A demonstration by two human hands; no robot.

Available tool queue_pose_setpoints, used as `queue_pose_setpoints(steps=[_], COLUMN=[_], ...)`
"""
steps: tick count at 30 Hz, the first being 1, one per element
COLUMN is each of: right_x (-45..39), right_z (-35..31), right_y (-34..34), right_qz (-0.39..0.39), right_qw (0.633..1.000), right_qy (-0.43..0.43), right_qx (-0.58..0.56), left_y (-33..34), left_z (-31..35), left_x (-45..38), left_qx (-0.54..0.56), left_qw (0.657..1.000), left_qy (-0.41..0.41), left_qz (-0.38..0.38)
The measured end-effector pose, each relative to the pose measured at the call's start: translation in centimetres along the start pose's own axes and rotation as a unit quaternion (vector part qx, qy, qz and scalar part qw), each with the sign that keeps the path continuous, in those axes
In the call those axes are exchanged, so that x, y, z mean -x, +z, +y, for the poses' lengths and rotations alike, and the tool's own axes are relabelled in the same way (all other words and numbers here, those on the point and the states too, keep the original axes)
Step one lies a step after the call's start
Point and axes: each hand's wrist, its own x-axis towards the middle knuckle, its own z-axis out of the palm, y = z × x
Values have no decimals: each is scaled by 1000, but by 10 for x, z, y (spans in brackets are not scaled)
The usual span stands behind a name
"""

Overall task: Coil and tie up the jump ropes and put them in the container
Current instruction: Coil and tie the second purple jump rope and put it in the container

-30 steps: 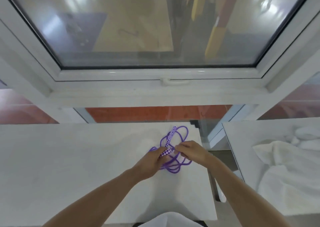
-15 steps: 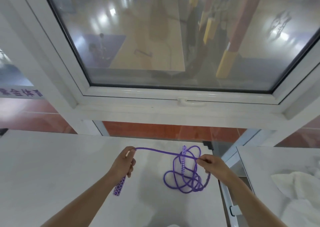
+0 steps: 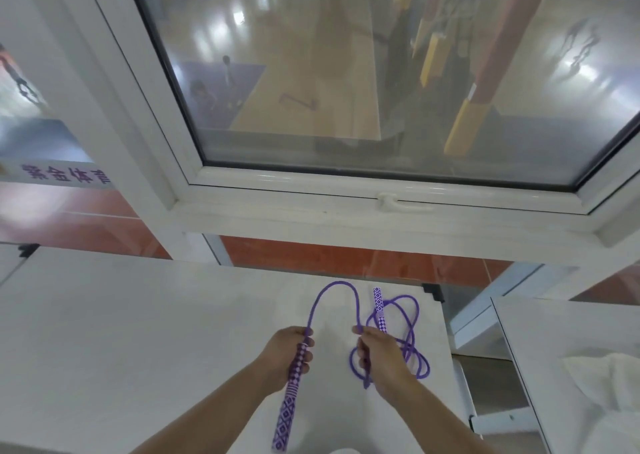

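1. My left hand (image 3: 289, 356) is curled around one handle (image 3: 291, 389) of the purple jump rope (image 3: 412, 336), gripping it near the top end where the cord leaves it; the rest of the handle points down toward me, below the wrist.
2. My right hand (image 3: 382, 358) is closed on the cord itself, thumb and fingers clamped round it, with a short piece of cord coming out under the palm.
3. Between my two hands the cord rises in a narrow arch (image 3: 337, 285), away from me, its top well ahead of both sets of knuckles.
4. The second handle (image 3: 379, 310) lies flat on the white table (image 3: 138, 315), just ahead of my right hand, pointing away from me.
5. The remaining cord sits in loose loops on the table, ahead and to the right of that hand; part of it is hidden under my fingers.
6. Further right of my right hand, across a gap, I see another white surface with a white cloth (image 3: 602, 394).
7. Ahead of both hands is a white window frame (image 3: 346, 194).
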Motion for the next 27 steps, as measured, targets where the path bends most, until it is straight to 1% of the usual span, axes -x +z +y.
queue_pose_setpoints(steps=[2, 4, 6, 8, 11, 13, 15, 19, 23, 25, 27], right_x=[13, 25, 31, 32, 32, 32, 30, 26, 17, 13, 12], right_z=[4, 6, 7, 10, 15, 18, 20, 24, 22, 19, 16], right_y=[12, 19, 24, 26, 25, 24, 24, 23, 1, -14, -29], right_qz=[-44, -63, -50, -31, -19, -30, -64, -147, -165, -168, -166], right_qw=[996, 986, 976, 968, 954, 939, 929, 894, 851, 848, 847], right_qy=[-47, -97, -132, -150, -173, -187, -191, -181, -198, -195, -195], right_qx=[54, 118, 167, 201, 242, 286, 311, 382, 458, 463, 466], left_y=[11, 20, 28, 31, 33, 34, 33, 22, -1, -20, -37], left_z=[-8, -13, -18, -23, -32, -37, -43, -44, -24, -13, -6], left_x=[6, 12, 18, 20, 20, 21, 19, 10, 4, 0, -5], left_qx=[-46, -112, -162, -174, -143, -137, -131, -97, 43, 92, 114], left_qw=[999, 993, 985, 982, 988, 989, 989, 991, 993, 989, 985], left_qy=[6, 32, 51, 57, 45, 51, 62, 57, 47, 48, 60], left_qz=[-6, -18, -38, -37, -28, -20, 4, 74, 96, 101, 116])
